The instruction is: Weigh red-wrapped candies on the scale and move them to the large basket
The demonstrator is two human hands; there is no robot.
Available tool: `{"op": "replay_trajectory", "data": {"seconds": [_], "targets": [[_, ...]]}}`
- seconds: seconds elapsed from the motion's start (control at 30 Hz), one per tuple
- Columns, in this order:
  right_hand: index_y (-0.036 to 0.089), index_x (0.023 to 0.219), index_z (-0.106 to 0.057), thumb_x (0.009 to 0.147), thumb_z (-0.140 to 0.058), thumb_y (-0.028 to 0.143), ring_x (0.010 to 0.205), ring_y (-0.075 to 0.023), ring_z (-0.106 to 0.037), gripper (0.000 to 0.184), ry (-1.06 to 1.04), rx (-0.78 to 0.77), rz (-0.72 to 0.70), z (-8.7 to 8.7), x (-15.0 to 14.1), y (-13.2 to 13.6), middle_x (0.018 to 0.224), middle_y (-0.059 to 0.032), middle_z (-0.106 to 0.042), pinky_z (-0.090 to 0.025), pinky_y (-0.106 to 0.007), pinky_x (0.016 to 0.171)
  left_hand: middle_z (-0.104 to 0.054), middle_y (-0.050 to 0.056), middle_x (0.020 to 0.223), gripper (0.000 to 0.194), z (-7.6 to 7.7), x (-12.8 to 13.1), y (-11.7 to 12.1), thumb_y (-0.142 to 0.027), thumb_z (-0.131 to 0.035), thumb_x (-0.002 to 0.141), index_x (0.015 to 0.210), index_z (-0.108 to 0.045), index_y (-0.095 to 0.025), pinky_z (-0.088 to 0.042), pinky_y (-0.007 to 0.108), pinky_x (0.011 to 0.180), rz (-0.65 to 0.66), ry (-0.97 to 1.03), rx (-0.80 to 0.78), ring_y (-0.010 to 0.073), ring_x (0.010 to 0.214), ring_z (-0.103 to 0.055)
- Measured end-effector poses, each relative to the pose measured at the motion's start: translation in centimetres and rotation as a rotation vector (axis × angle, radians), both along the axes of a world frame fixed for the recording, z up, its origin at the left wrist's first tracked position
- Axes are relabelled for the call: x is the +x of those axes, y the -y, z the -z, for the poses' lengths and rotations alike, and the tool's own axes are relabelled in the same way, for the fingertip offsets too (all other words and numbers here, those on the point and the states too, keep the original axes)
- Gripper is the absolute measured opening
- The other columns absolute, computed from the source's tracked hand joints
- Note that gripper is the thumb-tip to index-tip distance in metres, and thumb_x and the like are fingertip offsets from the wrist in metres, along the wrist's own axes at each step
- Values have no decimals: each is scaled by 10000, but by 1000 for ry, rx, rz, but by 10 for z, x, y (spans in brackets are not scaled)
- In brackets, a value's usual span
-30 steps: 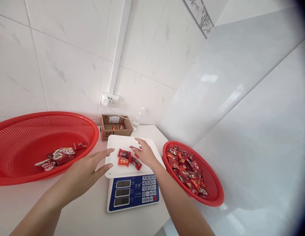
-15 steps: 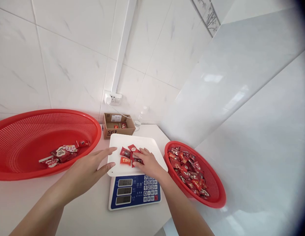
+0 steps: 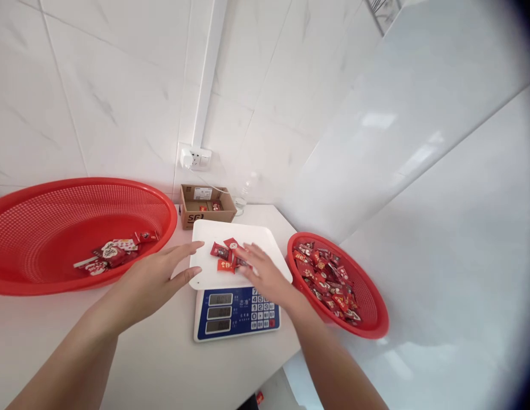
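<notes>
Several red wrapped candies (image 3: 223, 252) lie in a small group on the white weighing pan of a digital scale (image 3: 265, 239). My right hand (image 3: 265, 273) is over the right side of that group, fingers apart, and partly covers a candy; whether a fingertip touches it I cannot tell. At the pan's left edge my left hand (image 3: 158, 282) hovers with thumb and fingers spread, holding nothing. Below the pan shows the scale's blue panel (image 3: 243, 313) with its displays and keys.
On the left stands a large red perforated basket (image 3: 43, 196) with a few packets in it. A smaller red basket (image 3: 378, 302) full of candies is on the right. Behind the scale are a cardboard box (image 3: 209, 215), a clear bottle (image 3: 243, 196) and a wall socket (image 3: 200, 158).
My right hand has shifted slightly right, off the candies it covered more fully. The left hand stays spread by the pan. The whole view has tilted down a little.
</notes>
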State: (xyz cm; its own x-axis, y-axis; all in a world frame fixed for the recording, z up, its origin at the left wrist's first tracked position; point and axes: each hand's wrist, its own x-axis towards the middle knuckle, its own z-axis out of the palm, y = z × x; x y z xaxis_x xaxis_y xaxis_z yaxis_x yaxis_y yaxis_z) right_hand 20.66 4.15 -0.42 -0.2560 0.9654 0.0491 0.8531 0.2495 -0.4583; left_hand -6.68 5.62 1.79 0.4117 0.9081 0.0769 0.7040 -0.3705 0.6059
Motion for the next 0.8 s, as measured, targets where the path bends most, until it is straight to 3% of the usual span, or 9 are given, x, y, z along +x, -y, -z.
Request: {"op": "replay_trajectory", "data": {"seconds": [0.17,0.3,0.37,0.5,0.67,0.8], "targets": [[236,1326,-508,904,-409,446,1311,-224,-408,482,-18,222,332,-13,63,32,1396,-67,-493,-306,-422,1102,-569,20,1354,555,-1,-1,-2,-607,-338,873,1355,-433,-349,-455,428,967,-25,36,5,279,1200,-554],[212,1326,-508,895,-385,400,1234,-276,-493,486,141,30,746,-11,120,55,1350,-88,-538,-401,-422,1004,-587,3,1332,503,-2,0,-1,-578,-346,883,1337,-430,-377,-468,411,939,-62,42,-26,259,1179,-569],[208,1356,-475,899,-374,386,1192,-281,-530,501,214,-128,859,-4,144,62,1319,-97,-564,-427,-402,956,-602,2,1310,483,-4,1,0,-561,-343,890,1328,-428,-378,-463,412,938,-69,43,-47,254,1164,-577],[209,1345,-499,865,-461,395,1136,-314,-569,516,286,-272,900,19,175,64,1302,-128,-574,-443,-386,889,-606,34,1301,485,-9,3,4,-542,-332,901,1328,-434,-338,-435,439,958,-64,36,-68,282,1166,-571],[212,1295,-542,842,-501,428,1101,-328,-586,503,306,-295,877,45,190,57,1292,-131,-580,-433,-383,863,-570,61,1340,534,-11,3,4,-576,-324,892,1352,-420,-320,-419,463,970,-55,20,-72,303,1178,-556],[203,1214,-573,853,-469,456,1037,-320,-612,453,315,-283,887,53,195,56,1190,-125,-638,-438,-383,832,-580,47,1330,531,-8,3,2,-580,-328,891,1351,-418,-332,-419,464,968,-64,10,-77,299,1185,-550]]}}
